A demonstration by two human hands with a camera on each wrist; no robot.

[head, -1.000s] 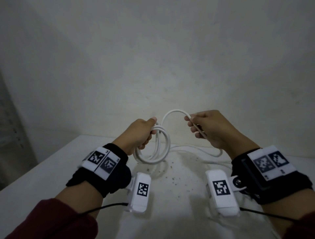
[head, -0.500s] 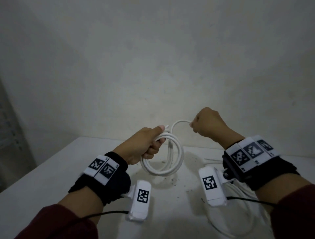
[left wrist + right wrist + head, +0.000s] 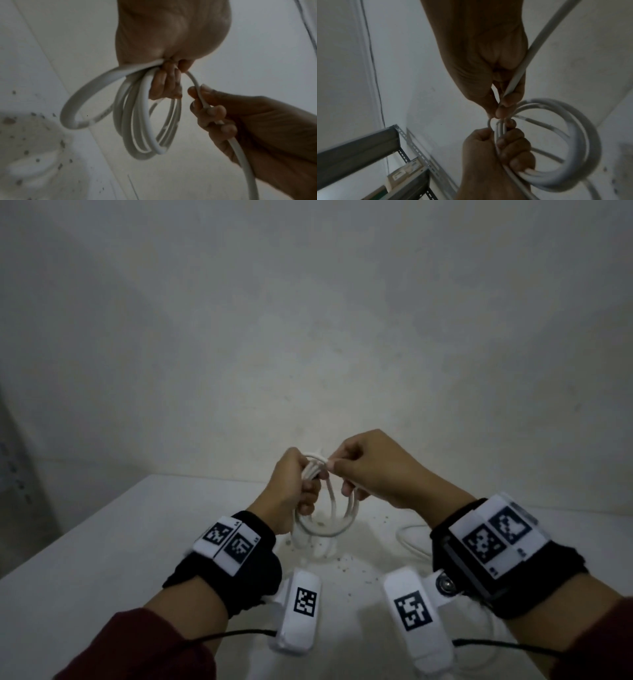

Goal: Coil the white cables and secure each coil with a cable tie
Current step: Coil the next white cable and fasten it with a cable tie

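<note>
The white cable coil (image 3: pixel 343 517) of several loops hangs above the white table (image 3: pixel 102 542), and my left hand (image 3: pixel 291 484) grips it at its top. In the left wrist view the coil (image 3: pixel 145 121) dangles below my curled left fingers (image 3: pixel 164 83). My right hand (image 3: pixel 363 470) sits close against the left and pinches the free strand (image 3: pixel 197 83) of the same cable between thumb and fingers. In the right wrist view that strand (image 3: pixel 539 40) runs up past the right palm, and the left hand (image 3: pixel 496 155) holds the coil (image 3: pixel 573 148). No cable tie is in sight.
Loose white cable (image 3: pixel 409 539) lies on the table to the right, under my right wrist. Dark specks dot the tabletop. A plain wall stands close behind. A grey metal shelf (image 3: pixel 368 142) with a box (image 3: pixel 406 171) stands at the left.
My right hand has swung left and brought the free strand to the left hand, which closes one more loop. The coil hangs lower and nearer to me.
</note>
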